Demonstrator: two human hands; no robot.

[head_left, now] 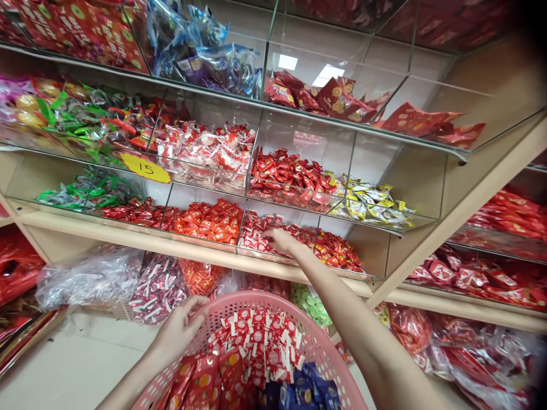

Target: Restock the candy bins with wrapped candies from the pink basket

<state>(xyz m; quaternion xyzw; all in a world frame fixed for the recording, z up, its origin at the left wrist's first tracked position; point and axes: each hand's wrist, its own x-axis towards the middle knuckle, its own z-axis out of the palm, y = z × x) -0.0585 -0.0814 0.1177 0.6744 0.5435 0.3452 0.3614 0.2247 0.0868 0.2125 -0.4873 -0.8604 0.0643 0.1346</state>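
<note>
Resting among small red-and-white wrapped candies (252, 230) in a clear shelf bin beyond the pink basket (253, 295), the right hand (280, 240) has its fingers bent downward; their tips are hard to make out, so I cannot tell whether they pinch one. The left hand (183, 327) is half-curled at the basket's left rim; whether it grips the rim is unclear. Similar candies (262, 341) fill the basket's far part, with red packets (205, 378) at its near left and blue packets (314, 390) at its near right, both cut off below. Past the basket, its rim partly hides a bag of green pieces (310, 304).
</note>
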